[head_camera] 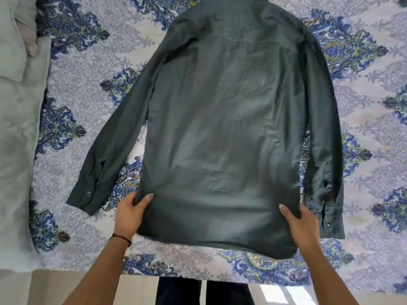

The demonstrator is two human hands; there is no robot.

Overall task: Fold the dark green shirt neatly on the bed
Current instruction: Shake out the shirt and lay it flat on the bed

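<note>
Patterned bedsheet (88, 89) covers the bed. Dark green shirt (224, 128) lies back-up and spread flat on it, sleeves out. Left hand (132, 213) and right hand (300, 223) each pinch a hem corner.

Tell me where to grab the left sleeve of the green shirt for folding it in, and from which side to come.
Grip the left sleeve at its buttoned cuff, coming from the outer left side. The sleeve lies splayed away from the shirt body with patterned bedspread bare around the cuff, so fingers can likely slide under it there. The left hand now pinches the hem corner nearby; the right hand holds the other.
</note>
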